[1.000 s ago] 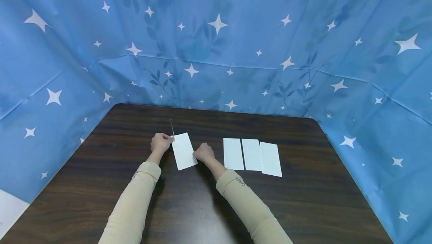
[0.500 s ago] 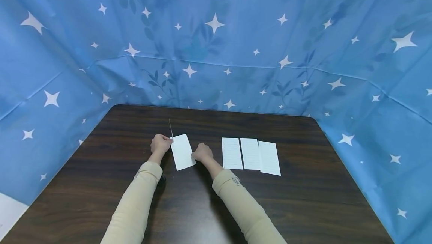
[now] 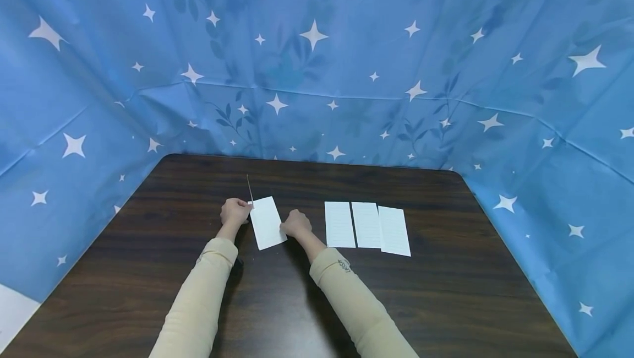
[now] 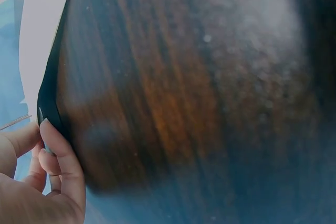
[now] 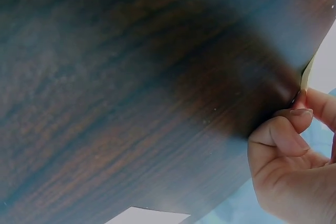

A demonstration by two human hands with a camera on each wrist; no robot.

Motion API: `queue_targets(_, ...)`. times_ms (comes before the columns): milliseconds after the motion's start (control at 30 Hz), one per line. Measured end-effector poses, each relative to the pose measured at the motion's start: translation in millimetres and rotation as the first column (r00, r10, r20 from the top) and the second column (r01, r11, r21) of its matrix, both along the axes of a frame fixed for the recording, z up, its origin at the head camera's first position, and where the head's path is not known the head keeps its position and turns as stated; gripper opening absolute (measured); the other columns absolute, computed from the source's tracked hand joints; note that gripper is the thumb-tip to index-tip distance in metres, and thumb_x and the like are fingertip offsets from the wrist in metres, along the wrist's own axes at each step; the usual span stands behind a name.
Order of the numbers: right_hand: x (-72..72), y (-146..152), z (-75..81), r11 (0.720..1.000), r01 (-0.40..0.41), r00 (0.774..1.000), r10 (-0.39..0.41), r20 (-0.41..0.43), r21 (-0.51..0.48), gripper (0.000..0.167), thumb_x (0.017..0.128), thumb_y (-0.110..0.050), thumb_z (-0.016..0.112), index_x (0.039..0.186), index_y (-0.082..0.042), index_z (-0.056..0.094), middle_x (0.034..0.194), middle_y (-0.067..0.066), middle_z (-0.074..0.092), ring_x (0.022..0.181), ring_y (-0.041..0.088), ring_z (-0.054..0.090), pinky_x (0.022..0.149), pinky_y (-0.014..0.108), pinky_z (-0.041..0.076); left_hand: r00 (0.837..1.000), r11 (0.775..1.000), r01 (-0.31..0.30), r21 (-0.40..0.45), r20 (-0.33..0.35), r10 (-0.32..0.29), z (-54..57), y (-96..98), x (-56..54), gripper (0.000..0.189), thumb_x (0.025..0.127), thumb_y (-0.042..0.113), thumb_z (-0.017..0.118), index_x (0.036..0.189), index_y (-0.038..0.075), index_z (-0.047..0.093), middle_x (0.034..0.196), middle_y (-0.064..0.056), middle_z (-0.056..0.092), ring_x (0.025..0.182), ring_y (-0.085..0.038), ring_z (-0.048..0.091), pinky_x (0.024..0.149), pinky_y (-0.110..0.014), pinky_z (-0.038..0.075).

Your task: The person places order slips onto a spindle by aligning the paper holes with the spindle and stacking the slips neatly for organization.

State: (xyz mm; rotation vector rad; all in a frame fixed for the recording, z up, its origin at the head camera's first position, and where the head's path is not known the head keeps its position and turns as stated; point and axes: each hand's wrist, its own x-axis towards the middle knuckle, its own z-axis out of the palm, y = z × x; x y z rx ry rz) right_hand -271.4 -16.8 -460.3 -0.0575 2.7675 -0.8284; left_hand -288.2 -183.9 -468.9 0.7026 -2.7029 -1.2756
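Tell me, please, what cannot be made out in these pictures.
Head view: the three cards, any writing on them too small to read.
Head view: the white patch, cut off by the left edge.
Left wrist view: the held card, cut off by the top edge.
Left wrist view: the thin stick, cut off by the left edge.
Right wrist view: the white shape, cut off by the bottom edge.

Right sleeve (image 3: 359, 303) apparently slightly nearer left sleeve (image 3: 195, 297)

The left arm (image 3: 197, 297) and right arm (image 3: 360, 304) stretch forward; the left hand (image 3: 235, 211) and right hand (image 3: 297, 223) both pinch, fingers (image 5: 278, 136) bent.
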Motion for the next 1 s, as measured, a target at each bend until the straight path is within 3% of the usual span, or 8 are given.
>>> queue_targets(200, -2.7, 2.1, -4.7, 1.000, -0.008, 1.000, 0.007, -0.006, -0.008, 0.020, 0.085, -0.016, 0.059, 0.073, -0.001, 0.063, 0.057, 0.003, 0.047, 0.050, 0.016, 0.044, 0.042, 0.023, 0.032, 1.000, 0.997, 0.003, 0.078, -0.018, -0.001, -1.4, -0.8, 0.2, 0.019, 0.090, 0.015, 0.059, 0.104, 0.002, 0.059, 0.101, -0.020, 0.059, 0.045, -0.005, 0.054, 0.056, -0.026, 0.057)
queue_targets(333, -3.7, 3.6, -5.7, 0.999, -0.035, 0.999, 0.035, 0.009, -0.033, 0.033, 0.085, -0.015, 0.058, 0.054, -0.008, 0.051, 0.049, 0.001, 0.043, 0.045, 0.013, 0.042, 0.039, 0.021, 0.032, 1.000, 0.993, 0.021, 0.119, 0.013, -0.023, 0.0, -3.0, -0.6, 0.028, 0.091, 0.014, 0.058, 0.117, 0.003, 0.056, 0.111, -0.024, 0.055, 0.046, -0.006, 0.052, 0.051, -0.022, 0.055)
queue_targets(433, -3.0, 4.7, -4.6, 0.997, -0.057, 0.998, 0.057, 0.011, -0.046, 0.042, 0.085, -0.014, 0.057, 0.047, -0.013, 0.040, 0.044, -0.001, 0.039, 0.043, 0.012, 0.040, 0.039, 0.020, 0.030, 0.999, 0.991, 0.037, 0.129, 0.032, -0.042, 0.2, -4.8, -1.5, 0.030, 0.093, 0.015, 0.057, 0.120, 0.003, 0.057, 0.118, -0.026, 0.054, 0.045, -0.004, 0.051, 0.049, -0.019, 0.054)
queue_targets(767, -1.6, 5.8, -2.7, 0.993, -0.111, 0.994, 0.110, -0.027, -0.034, 0.045, 0.086, -0.013, 0.056, 0.046, -0.015, 0.035, 0.042, -0.003, 0.034, 0.041, 0.011, 0.036, 0.040, 0.020, 0.028, 0.993, 0.989, 0.110, 0.102, 0.030, -0.114, 2.9, -9.8, 0.0, 0.032, 0.093, 0.018, 0.056, 0.121, 0.001, 0.058, 0.130, -0.029, 0.049, 0.041, 0.001, 0.049, 0.047, -0.015, 0.050)
queue_targets(1000, -4.1, 9.6, -4.0, 0.986, -0.150, 0.989, 0.149, -0.017, -0.069, 0.045, 0.087, -0.013, 0.059, 0.046, -0.014, 0.039, 0.041, -0.002, 0.038, 0.040, 0.011, 0.040, 0.040, 0.019, 0.032, 0.992, 0.984, 0.124, 0.128, 0.019, -0.127, -0.5, -10.1, 3.0, 0.031, 0.093, 0.016, 0.058, 0.120, 0.000, 0.057, 0.120, -0.029, 0.050, 0.044, -0.001, 0.048, 0.047, -0.014, 0.050)
